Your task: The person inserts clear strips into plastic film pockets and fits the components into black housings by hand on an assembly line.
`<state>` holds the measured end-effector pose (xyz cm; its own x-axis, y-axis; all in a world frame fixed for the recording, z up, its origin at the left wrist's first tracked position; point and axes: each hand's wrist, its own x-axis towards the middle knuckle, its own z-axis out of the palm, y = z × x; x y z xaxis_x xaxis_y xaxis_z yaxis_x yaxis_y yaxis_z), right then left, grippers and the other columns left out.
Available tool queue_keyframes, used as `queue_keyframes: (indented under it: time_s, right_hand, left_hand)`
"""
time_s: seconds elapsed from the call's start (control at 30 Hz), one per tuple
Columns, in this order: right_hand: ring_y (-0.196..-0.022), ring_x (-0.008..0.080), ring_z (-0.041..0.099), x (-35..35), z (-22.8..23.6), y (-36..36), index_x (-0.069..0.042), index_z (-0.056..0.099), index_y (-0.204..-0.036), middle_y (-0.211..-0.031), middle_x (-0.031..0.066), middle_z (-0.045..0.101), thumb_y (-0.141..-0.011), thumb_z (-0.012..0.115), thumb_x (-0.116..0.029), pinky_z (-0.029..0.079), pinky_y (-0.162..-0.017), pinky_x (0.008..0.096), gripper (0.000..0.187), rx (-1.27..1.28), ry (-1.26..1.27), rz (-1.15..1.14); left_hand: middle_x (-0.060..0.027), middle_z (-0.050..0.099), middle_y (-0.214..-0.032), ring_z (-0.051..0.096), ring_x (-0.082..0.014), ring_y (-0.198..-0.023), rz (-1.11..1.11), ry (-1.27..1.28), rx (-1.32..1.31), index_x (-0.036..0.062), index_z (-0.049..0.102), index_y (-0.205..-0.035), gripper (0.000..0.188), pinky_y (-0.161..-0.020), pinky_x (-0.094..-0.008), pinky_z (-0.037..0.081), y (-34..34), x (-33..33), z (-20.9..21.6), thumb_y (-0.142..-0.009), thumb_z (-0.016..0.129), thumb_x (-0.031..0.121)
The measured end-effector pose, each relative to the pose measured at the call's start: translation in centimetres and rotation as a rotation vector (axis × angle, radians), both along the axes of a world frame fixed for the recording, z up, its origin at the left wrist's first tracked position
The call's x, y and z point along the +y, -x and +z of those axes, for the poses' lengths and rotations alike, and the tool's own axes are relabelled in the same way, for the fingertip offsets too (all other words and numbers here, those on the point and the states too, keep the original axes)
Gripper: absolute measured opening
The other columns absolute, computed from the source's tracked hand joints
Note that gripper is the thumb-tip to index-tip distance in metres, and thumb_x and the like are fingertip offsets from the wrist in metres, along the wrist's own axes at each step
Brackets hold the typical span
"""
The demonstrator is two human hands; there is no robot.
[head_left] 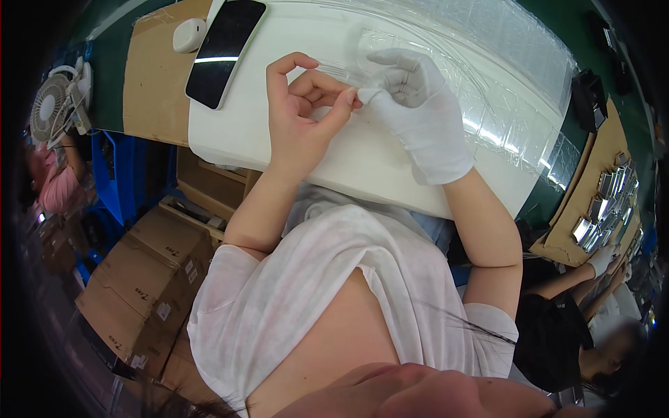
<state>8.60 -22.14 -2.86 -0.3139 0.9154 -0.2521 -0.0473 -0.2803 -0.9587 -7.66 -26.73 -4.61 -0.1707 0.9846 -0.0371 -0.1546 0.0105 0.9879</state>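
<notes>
My left hand (306, 118) is bare and raised over the white work surface (240, 136). Its thumb and a finger close in a pinch at the thumb tip of the white glove (439, 150) on my right hand. The index finger is bent above this pinch. My right hand (411, 104) wears that glove, its fingers curved and spaced from the thumb, with nothing seen between them. Behind both hands lies clear plastic film (446, 70) with a grid of pockets or creases, lit by glare.
A phone (224, 52) and a small white case (189, 35) lie at the far left, by cardboard (153, 70). Brown cartons (150, 268) and a fan (52, 104) stand left. At right, another person's gloved hand (601, 261) is near shiny metallic pieces (605, 205).
</notes>
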Motion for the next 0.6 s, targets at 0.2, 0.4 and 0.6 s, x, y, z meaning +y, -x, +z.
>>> queue_keyframes:
  time_s: [0.2,0.4,0.6]
  right_hand:
    - [-0.072,0.0078,0.059,0.7,0.6,-0.1,-0.002,0.060,-0.125,-0.085,0.0033,0.066,-0.086,0.065,0.001,0.047,-0.065,0.0185,0.039,0.069,0.091,-0.032]
    - [-0.074,0.0087,0.061,1.1,0.3,-0.7,-0.002,0.060,-0.124,-0.088,0.0048,0.068,-0.086,0.066,-0.001,0.048,-0.067,0.0184,0.039,0.075,0.116,-0.064]
    - [-0.073,0.0094,0.062,1.5,0.9,-0.4,-0.003,0.061,-0.124,-0.089,0.0059,0.070,-0.085,0.066,-0.001,0.049,-0.066,0.0199,0.040,-0.013,0.136,-0.121]
  left_hand:
    - [-0.0118,0.069,-0.093,0.069,-0.0186,-0.077,0.030,0.016,-0.031,0.0071,0.034,-0.126,0.052,-0.079,-0.0268,0.057,-0.1,0.3,0.1,-0.089,0.067,-0.010]
    - [-0.0143,0.069,-0.099,0.067,-0.0181,-0.077,0.041,0.038,-0.160,0.0075,0.034,-0.126,0.051,-0.077,-0.0277,0.057,0.7,0.6,-0.3,-0.090,0.066,-0.009]
    - [-0.0119,0.065,-0.096,0.061,-0.0178,-0.078,0.120,0.021,-0.109,0.0073,0.036,-0.125,0.041,-0.077,-0.0294,0.056,0.7,0.8,-0.2,-0.096,0.063,-0.001]
